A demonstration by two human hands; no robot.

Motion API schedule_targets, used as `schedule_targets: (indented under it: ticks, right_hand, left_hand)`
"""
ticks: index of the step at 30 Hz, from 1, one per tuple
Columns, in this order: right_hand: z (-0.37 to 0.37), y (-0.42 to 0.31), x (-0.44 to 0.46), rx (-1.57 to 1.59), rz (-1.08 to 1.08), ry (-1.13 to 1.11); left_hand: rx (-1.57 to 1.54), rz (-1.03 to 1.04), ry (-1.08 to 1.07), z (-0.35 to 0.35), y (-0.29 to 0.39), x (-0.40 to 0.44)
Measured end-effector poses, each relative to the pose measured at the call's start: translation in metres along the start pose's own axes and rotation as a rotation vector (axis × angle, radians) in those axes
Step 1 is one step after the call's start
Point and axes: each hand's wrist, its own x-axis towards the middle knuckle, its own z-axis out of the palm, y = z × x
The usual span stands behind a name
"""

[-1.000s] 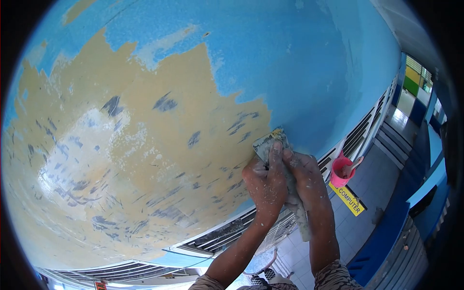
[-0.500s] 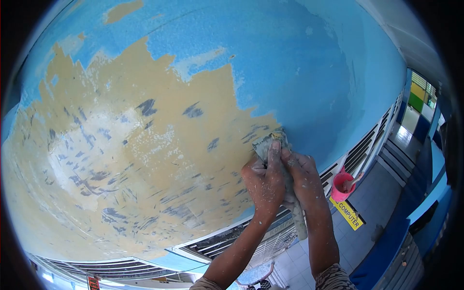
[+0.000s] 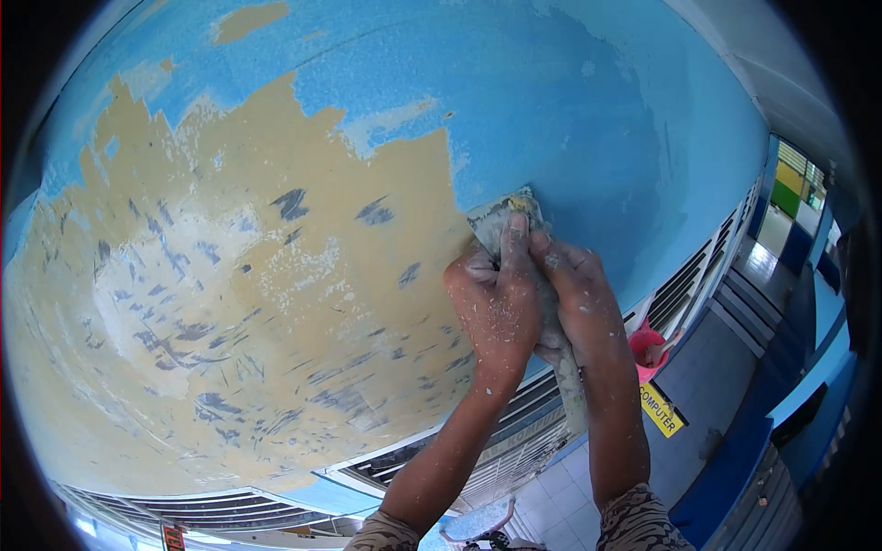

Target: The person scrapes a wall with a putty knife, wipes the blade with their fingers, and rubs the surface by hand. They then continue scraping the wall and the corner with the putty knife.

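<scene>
A paint scraper (image 3: 491, 217) with a residue-caked blade presses against the wall, at the border between blue paint (image 3: 570, 138) and a bared beige patch (image 3: 367, 266). Both hands are closed around it. My left hand (image 3: 501, 308) grips from the left, thumb laid along the tool near the blade. My right hand (image 3: 577, 285) wraps it from the right, fingers close to the left thumb. The scraper's long, dirty handle (image 3: 571, 399) runs down between my forearms. Pale flecks dot both hands and forearms.
A pink bucket (image 3: 648, 352) with a stick-like tool in it hangs or stands at the right, above a yellow sign (image 3: 660, 410) reading "COMPUTER". White slatted louvres (image 3: 514, 413) run below the painted surface. Tiled floor (image 3: 698, 395) shows far beneath.
Both hands and the scraper have moved upward along the wall, to a higher part of the blue-beige border. The view has shifted slightly.
</scene>
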Motion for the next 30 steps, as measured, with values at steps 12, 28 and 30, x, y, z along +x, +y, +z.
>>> schedule_targets:
  ticks: [12, 28, 30]
  right_hand:
    - [0.011, 0.007, -0.009, -0.13, -0.121, 0.013]
    - [0.028, -0.027, -0.004, -0.021, -0.079, -0.051]
    - [0.029, -0.02, -0.007, -0.007, -0.046, -0.049]
  left_hand:
    - [-0.121, 0.002, 0.077, -0.012, -0.003, -0.014]
    - [-0.095, 0.065, -0.028, -0.023, 0.023, 0.012]
    - [0.076, -0.006, -0.009, -0.032, 0.019, 0.004]
